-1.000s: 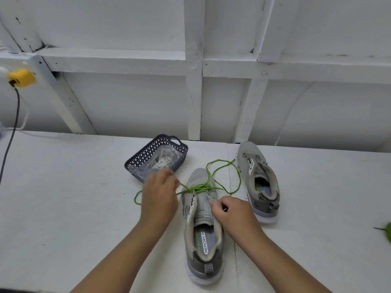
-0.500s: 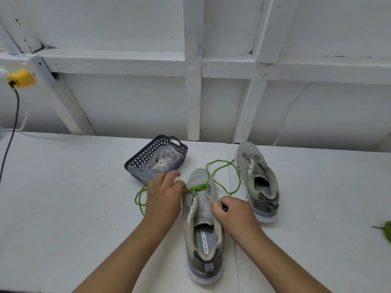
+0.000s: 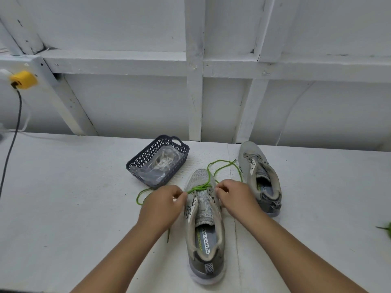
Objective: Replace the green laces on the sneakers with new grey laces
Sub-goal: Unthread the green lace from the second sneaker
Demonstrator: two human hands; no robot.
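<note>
Your left hand (image 3: 163,205) pinches the green lace (image 3: 198,187) at the near sneaker (image 3: 204,225) while your right hand's (image 3: 237,197) fingers curl on its three-o'clock edge.

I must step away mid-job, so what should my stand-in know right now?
Left hand pinches the green lace at the near sneaker. Right hand grips that sneaker's right eyelet edge.
The lace remains only in the front eyelets; its loose ends trail over the table.
Far sneaker shows no lace.
Basket holds a clear bag, apparently with the new laces.
Done: green lace mostly out.
Left: pull it free, then thread grey laces into both sneakers.
</note>
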